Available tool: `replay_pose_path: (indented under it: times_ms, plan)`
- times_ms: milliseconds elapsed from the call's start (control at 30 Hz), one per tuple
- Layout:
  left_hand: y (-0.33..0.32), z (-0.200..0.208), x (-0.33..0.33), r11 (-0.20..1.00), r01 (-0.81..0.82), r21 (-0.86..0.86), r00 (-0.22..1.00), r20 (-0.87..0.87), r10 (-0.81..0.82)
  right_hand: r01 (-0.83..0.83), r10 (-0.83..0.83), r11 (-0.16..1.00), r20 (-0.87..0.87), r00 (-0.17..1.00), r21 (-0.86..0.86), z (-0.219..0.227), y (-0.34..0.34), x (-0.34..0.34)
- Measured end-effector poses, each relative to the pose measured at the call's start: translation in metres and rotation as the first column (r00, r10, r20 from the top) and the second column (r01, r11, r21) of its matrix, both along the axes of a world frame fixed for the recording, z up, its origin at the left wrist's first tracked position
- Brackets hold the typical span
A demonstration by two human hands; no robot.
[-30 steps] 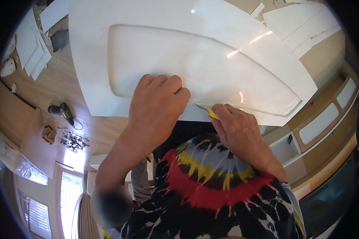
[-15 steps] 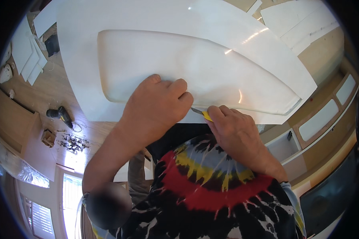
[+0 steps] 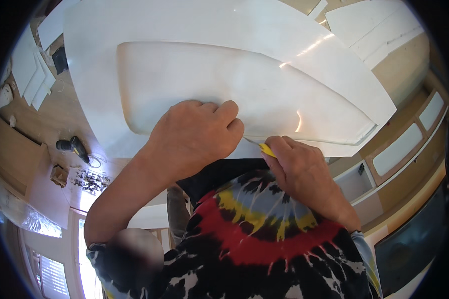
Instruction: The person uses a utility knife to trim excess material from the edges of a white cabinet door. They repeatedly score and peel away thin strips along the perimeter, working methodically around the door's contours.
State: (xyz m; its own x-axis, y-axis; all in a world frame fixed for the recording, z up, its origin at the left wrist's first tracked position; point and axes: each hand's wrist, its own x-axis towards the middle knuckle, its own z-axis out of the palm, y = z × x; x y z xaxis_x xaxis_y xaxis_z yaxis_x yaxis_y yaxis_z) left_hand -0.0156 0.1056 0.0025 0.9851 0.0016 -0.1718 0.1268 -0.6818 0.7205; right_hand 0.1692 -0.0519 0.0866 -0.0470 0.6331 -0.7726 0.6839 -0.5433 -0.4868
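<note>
Knife leftward (axis seemingly oblique)

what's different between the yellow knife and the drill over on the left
The yellow knife is held in the right hand; the drill lies on the floor. The knife is slim and thin-bladed, while the drill is bulkier with a pistol-like shape. The knife shows bright yellow, whereas the drill is mostly dark. Both are handheld tools.
</note>
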Motion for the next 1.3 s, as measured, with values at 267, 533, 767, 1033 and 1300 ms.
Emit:
replay_pose_path:
  times_ms: [267,533,767,1033,1300]
  plan:
    - [0.015,0.007,0.004,0.993,0.109,-0.056,0.992,-0.059,-0.112,-0.090,0.128,0.973,-0.169,0.977,0.214,-0.009,-0.013,-0.016]
    - [0.029,0.016,-0.004,0.991,0.073,-0.111,0.985,-0.150,-0.089,0.004,0.044,0.976,-0.215,0.976,0.218,-0.023,-0.015,-0.023]
    - [0.025,0.017,-0.005,0.992,-0.011,-0.126,0.984,-0.176,-0.011,0.101,-0.063,0.987,-0.272,0.960,0.126,-0.026,-0.013,-0.023]
    - [0.013,0.015,-0.004,1.000,0.017,0.009,0.990,-0.137,-0.016,0.269,-0.274,0.962,-0.129,0.953,-0.054,-0.002,-0.018,-0.006]
    - [0.007,0.016,0.003,0.998,0.053,-0.038,0.992,-0.112,-0.057,-0.017,0.017,1.000,0.021,1.000,-0.001,-0.002,-0.012,-0.009]
